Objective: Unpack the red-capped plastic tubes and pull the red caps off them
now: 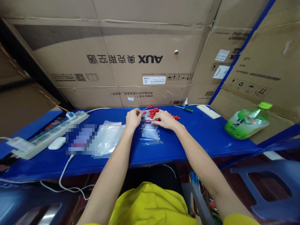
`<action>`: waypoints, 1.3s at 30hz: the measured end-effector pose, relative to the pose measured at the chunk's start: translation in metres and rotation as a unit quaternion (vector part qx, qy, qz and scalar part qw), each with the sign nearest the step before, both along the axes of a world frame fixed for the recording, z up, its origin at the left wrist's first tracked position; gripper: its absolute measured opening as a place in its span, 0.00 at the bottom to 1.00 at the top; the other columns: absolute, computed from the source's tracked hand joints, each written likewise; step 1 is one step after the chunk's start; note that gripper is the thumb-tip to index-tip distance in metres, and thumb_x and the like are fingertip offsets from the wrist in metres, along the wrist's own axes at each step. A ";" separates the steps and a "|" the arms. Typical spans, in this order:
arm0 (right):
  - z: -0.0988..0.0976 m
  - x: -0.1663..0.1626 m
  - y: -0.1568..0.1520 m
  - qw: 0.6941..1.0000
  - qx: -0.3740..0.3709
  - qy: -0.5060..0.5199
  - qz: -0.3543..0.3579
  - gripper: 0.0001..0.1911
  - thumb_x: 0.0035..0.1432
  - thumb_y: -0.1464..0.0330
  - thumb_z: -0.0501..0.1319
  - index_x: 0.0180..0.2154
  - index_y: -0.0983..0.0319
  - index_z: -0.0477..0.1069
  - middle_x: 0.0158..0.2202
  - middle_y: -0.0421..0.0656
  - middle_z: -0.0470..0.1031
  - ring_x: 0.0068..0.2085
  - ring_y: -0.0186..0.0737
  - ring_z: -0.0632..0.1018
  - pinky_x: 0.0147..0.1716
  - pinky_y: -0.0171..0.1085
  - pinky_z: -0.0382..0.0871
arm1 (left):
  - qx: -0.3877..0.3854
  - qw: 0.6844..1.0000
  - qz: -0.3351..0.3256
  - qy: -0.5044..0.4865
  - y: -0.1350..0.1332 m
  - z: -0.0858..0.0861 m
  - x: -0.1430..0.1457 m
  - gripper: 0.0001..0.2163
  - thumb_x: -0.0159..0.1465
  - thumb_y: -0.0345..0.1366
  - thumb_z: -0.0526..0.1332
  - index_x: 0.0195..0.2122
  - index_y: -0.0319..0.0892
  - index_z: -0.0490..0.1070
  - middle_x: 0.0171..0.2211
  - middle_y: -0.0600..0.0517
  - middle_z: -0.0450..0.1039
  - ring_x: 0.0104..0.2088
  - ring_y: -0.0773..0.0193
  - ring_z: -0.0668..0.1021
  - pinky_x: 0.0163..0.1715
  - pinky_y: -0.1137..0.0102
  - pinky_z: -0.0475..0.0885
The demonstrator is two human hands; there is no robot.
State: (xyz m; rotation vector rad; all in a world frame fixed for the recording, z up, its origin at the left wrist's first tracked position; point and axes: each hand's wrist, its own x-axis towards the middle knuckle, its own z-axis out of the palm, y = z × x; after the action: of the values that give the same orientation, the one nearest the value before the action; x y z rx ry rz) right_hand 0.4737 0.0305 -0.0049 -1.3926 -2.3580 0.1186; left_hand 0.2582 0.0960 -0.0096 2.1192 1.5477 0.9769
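My left hand and my right hand rest on the blue table, fingers curled toward each other over a row of clear thin tubes. Between the fingertips lies a thin clear piece that I cannot make out well. A heap of small red caps lies just beyond the hands, some scattered to the right. The left hand is pinched; the right hand's fingers are pressed down near the caps.
Clear plastic bags lie left of the tubes. A power strip and white mouse sit far left. A green bottle, white phone and screwdriver lie right. Cardboard boxes wall the back.
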 end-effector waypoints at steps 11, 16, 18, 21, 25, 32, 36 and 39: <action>-0.004 0.000 0.000 1.000 -0.029 -0.003 -0.006 0.05 0.62 0.62 0.69 0.39 0.55 0.81 0.39 0.43 0.80 0.47 0.45 0.72 0.46 0.40 0.60 | -0.012 0.977 -0.106 0.182 0.005 -0.011 -0.002 0.09 0.61 0.36 0.68 0.42 0.49 0.85 0.42 0.48 0.82 0.43 0.57 0.80 0.45 0.70 0.72; -0.007 0.001 0.004 0.999 0.009 0.034 -0.034 0.07 0.65 0.64 0.65 0.37 0.59 0.80 0.38 0.43 0.81 0.43 0.42 0.75 0.46 0.39 0.62 | 0.021 0.981 -0.091 0.172 0.010 -0.024 -0.001 0.08 0.58 0.39 0.71 0.39 0.48 0.85 0.42 0.45 0.79 0.43 0.54 0.79 0.47 0.66 0.73; -0.007 0.001 0.005 0.997 0.023 0.052 -0.051 0.07 0.66 0.65 0.64 0.37 0.59 0.80 0.37 0.43 0.81 0.41 0.42 0.75 0.44 0.39 0.63 | 0.038 0.981 -0.101 0.159 0.011 -0.026 -0.002 0.07 0.57 0.38 0.72 0.36 0.46 0.84 0.42 0.43 0.78 0.44 0.52 0.78 0.48 0.64 0.72; -0.008 0.000 0.005 0.994 0.041 0.077 -0.065 0.06 0.66 0.66 0.64 0.39 0.59 0.79 0.37 0.43 0.81 0.41 0.42 0.75 0.42 0.38 0.62 | 0.045 0.984 -0.124 0.124 0.010 -0.022 -0.004 0.05 0.57 0.38 0.72 0.34 0.46 0.82 0.43 0.43 0.78 0.46 0.50 0.77 0.48 0.63 0.71; -0.007 -0.003 0.005 0.988 0.049 0.131 -0.068 0.11 0.68 0.64 0.62 0.50 0.59 0.76 0.36 0.42 0.80 0.39 0.40 0.76 0.40 0.36 0.63 | 0.046 0.984 -0.171 0.032 0.004 -0.008 -0.005 0.03 0.61 0.38 0.68 0.35 0.47 0.79 0.38 0.47 0.81 0.39 0.56 0.78 0.44 0.67 0.69; -0.008 -0.010 0.005 0.971 0.049 0.233 -0.029 0.13 0.70 0.60 0.57 0.48 0.60 0.74 0.34 0.40 0.78 0.32 0.37 0.74 0.36 0.34 0.64 | 0.040 0.961 -0.271 -0.036 -0.013 0.002 0.009 0.07 0.68 0.37 0.60 0.41 0.43 0.77 0.33 0.49 0.79 0.32 0.60 0.78 0.38 0.70 0.68; -0.011 -0.012 0.009 0.954 0.060 0.291 -0.039 0.13 0.68 0.58 0.58 0.46 0.60 0.71 0.33 0.40 0.76 0.31 0.36 0.73 0.35 0.35 0.65 | 0.044 0.951 -0.294 -0.081 -0.016 0.000 0.016 0.09 0.66 0.35 0.62 0.46 0.43 0.76 0.37 0.48 0.80 0.35 0.59 0.79 0.41 0.69 0.70; -0.011 -0.015 0.010 0.933 0.061 0.350 -0.054 0.20 0.66 0.56 0.58 0.53 0.60 0.65 0.36 0.40 0.77 0.32 0.37 0.75 0.35 0.35 0.67 | 0.034 0.950 -0.279 -0.137 -0.018 0.002 0.020 0.10 0.65 0.37 0.64 0.46 0.43 0.75 0.38 0.48 0.81 0.39 0.59 0.81 0.43 0.69 0.71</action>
State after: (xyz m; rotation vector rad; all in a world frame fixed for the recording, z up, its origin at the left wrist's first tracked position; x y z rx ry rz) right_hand 0.4584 0.0405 -0.0161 -1.1620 -1.6666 0.3639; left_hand 0.2781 0.0783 -0.0073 2.1661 0.7258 1.0588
